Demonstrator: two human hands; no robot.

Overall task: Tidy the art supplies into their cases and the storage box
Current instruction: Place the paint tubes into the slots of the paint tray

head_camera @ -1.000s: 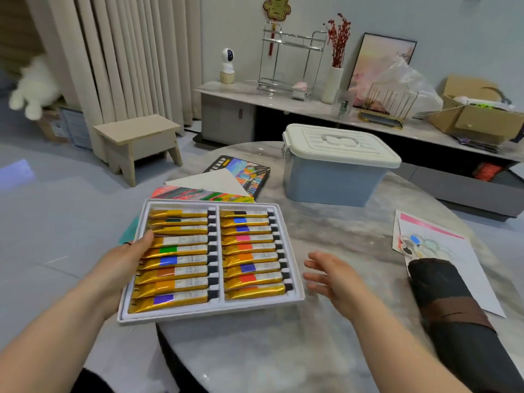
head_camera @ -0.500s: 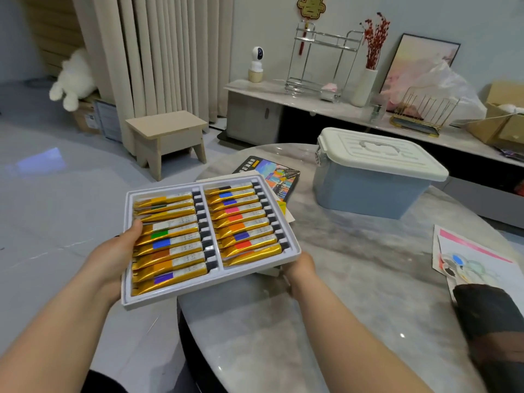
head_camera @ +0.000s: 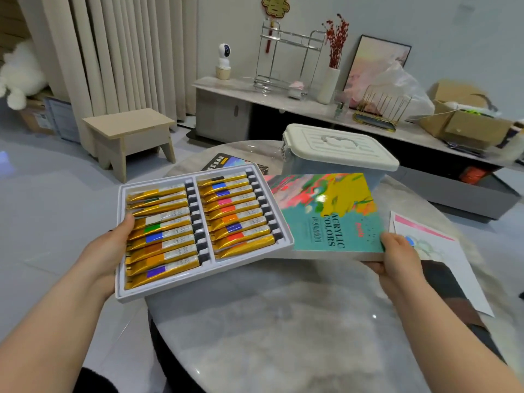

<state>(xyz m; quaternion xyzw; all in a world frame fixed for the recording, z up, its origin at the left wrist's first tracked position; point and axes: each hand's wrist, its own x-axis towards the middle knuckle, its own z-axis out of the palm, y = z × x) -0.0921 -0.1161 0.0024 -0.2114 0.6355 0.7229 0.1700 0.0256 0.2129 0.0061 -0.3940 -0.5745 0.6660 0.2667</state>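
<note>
Aloft, left hand (head_camera: pixel 106 252) grips paint tray (head_camera: pixel 170 288), right hand (head_camera: pixel 400 258) pinches lid (head_camera: pixel 326 219)

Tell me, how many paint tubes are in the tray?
18 paint tubes: nine in the left column of the tray, nine in the right column. None look hidden.

Place: a home living room.
Window side: floor-length cream pleated curtains (head_camera: pixel 113 52) over a pale glossy floor (head_camera: pixel 56 208).
Furniture: a small wooden step stool (head_camera: pixel 130 134); a low marble-topped sideboard (head_camera: pixel 226 109) along the wall; a round marble counter (head_camera: pixel 283 321).
Decor: a framed painting (head_camera: pixel 377 61) leaning on the wall; a white vase of red dried stems (head_camera: pixel 329 83); a gold knot ornament (head_camera: pixel 273 7).
Household bits: a white home security camera (head_camera: pixel 224 61); a chrome wire rack (head_camera: pixel 286 58); a white plush toy (head_camera: pixel 19 75); open cardboard boxes (head_camera: pixel 465 117).
</note>
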